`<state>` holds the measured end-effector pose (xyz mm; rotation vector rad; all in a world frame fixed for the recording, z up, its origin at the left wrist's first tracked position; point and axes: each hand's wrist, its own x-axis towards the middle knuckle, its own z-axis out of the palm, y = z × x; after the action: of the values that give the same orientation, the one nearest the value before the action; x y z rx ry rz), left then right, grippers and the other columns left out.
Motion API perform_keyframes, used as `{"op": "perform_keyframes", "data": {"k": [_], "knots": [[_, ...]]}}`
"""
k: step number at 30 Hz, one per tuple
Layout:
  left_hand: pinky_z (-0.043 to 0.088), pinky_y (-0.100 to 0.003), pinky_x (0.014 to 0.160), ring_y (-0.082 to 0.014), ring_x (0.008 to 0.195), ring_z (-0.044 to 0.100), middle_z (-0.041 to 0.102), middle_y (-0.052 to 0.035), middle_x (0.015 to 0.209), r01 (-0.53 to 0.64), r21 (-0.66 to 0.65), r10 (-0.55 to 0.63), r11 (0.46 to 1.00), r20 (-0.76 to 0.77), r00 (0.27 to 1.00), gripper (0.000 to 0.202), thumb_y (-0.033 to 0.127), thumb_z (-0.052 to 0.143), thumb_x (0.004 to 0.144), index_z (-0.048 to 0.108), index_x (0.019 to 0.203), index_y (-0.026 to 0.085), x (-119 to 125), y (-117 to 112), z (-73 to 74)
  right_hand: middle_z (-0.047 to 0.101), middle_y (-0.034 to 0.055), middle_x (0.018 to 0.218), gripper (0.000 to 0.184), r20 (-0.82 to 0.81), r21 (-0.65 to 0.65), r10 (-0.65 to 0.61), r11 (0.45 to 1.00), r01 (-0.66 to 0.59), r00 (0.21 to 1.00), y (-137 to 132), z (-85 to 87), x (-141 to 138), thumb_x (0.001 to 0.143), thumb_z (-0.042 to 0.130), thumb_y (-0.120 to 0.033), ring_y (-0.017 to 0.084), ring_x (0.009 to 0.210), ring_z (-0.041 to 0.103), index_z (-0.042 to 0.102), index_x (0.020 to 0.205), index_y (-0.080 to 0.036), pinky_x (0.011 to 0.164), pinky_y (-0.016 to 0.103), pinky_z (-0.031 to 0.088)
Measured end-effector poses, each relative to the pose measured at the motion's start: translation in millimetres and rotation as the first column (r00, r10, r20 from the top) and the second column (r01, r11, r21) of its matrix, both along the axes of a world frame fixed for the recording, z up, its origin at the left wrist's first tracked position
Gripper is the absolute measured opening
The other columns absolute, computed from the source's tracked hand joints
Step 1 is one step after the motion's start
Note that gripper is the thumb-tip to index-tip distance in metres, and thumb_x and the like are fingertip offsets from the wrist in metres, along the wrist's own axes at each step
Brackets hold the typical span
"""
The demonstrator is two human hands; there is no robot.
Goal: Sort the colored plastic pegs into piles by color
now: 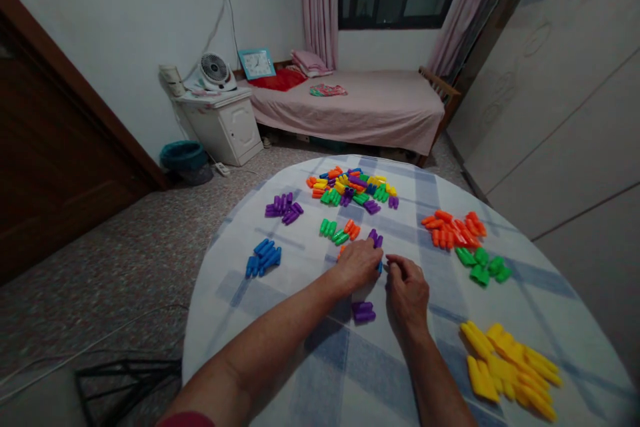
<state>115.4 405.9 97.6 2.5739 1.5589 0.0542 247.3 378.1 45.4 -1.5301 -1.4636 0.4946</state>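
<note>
On the checked tablecloth, my left hand curls downward and my right hand pinches near a blue peg; I cannot tell whether either grips anything. Purple pegs lie just ahead, an orange pile to my right, a mixed heap beyond. Handling pegs between my hands seems the step in hand; the next move calls for a clean pinch on one.

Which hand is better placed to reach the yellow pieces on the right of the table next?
Probably the right hand: it is nearer the yellow plastic pieces, while the left hand is farther off, with the right hand between it and them.
</note>
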Motion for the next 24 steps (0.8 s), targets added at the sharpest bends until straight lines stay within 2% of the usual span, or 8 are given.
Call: {"op": "perform_keyframes", "data": {"k": [4,7,9,11,13,15,19,24], "knots": [[0.05,-0.028,0.079,-0.0181,0.093,0.059,0.055,-0.0074,0.112,-0.043,0.053,0.034,0.998,0.164,0.986,0.036,0.034,0.061,0.082,0.055,0.114,0.019,-17.4,-3.6,15.1,0.065,0.0079,0.094,0.035,-0.018,0.001,-0.01,1.0,0.01,1.0,0.4,0.2,0.2,0.083,0.043,-0.036,0.021,0.092,0.057,0.069,0.094,-0.016,0.083,0.034,0.042],[0.048,-0.028,0.084,-0.0179,0.097,0.058,0.056,-0.0063,0.109,-0.231,0.149,0.178,0.962,0.303,0.936,0.034,0.032,0.062,0.082,0.055,0.112,0.019,-64.6,-13.5,31.8,0.066,0.0085,0.09,0.035,-0.047,0.001,-0.017,1.0,0.017,0.999,2.4,-1.3,0.2,0.082,0.043,-0.035,0.021,0.089,0.057,0.069,0.091,-0.015,0.082,0.034,0.042],[0.048,-0.03,0.086,-0.019,0.096,0.058,0.057,-0.0066,0.107,-0.39,0.203,0.305,0.898,0.351,0.885,0.034,0.033,0.063,0.081,0.057,0.111,0.019,-109.7,-22.0,35.4,0.066,0.0087,0.089,0.034,-0.044,0.011,-0.013,1.0,0.013,0.999,3.8,-2.4,0.3,0.081,0.043,-0.035,0.022,0.089,0.057,0.07,0.089,-0.015,0.082,0.034,0.042],[0.048,-0.034,0.088,-0.0217,0.096,0.058,0.059,-0.0078,0.105,-0.557,0.251,0.452,0.792,0.373,0.81,0.036,0.037,0.064,0.079,0.058,0.109,0.018,-156.4,-31.7,29.5,0.066,0.0086,0.089,0.035,-0.033,0.023,-0.007,1.0,0.007,0.999,4.7,-3.3,0.3,0.081,0.042,-0.035,0.022,0.09,0.057,0.07,0.089,-0.015,0.083,0.034,0.042],[0.047,-0.036,0.089,-0.0237,0.096,0.058,0.06,-0.0082,0.102,-0.679,0.27,0.57,0.683,0.385,0.726,0.036,0.041,0.062,0.078,0.06,0.106,0.018,-194.9,-41.9,15.7,0.067,0.0084,0.089,0.035,-0.021,0.03,0.002,1.0,-0.002,1.0,4.9,-3.5,0.0,0.082,0.042,-0.036,0.022,0.091,0.057,0.07,0.09,-0.015,0.084,0.035,0.041],[0.048,-0.038,0.088,-0.0244,0.094,0.059,0.062,-0.0081,0.098,-0.76,0.192,0.659,0.621,0.398,0.638,0.035,0.044,0.061,0.077,0.062,0.1,0.017,-219.4,-51.4,-2.0,0.067,0.0084,0.089,0.036,-0.015,0.029,0.007,1.0,-0.006,1.0,4.8,-3.1,-0.5,0.082,0.042,-0.036,0.022,0.09,0.056,0.07,0.091,-0.015,0.083,0.035,0.041],[0.048,-0.039,0.089,-0.0234,0.092,0.06,0.064,-0.0092,0.098,-0.779,0.019,0.672,0.626,0.494,0.552,0.039,0.049,0.054,0.078,0.064,0.094,0.015,-228.6,-61.4,-30.3,0.067,0.0089,0.089,0.037,-0.009,0.011,-0.003,1.0,0.003,1.0,4.2,-0.9,-1.2,0.081,0.041,-0.037,0.022,0.089,0.056,0.07,0.089,-0.015,0.083,0.035,0.041],[0.049,-0.042,0.091,-0.0219,0.095,0.061,0.065,-0.0092,0.102,-0.774,-0.107,0.62,0.624,0.671,0.407,0.039,0.049,0.05,0.081,0.063,0.101,0.018,-219.2,-59.2,-36.5,0.066,0.0083,0.088,0.036,-0.009,0.004,0.006,1.0,-0.006,1.0,3.9,-0.6,-0.5,0.081,0.042,-0.036,0.022,0.088,0.056,0.07,0.089,-0.015,0.081,0.034,0.041]]}}
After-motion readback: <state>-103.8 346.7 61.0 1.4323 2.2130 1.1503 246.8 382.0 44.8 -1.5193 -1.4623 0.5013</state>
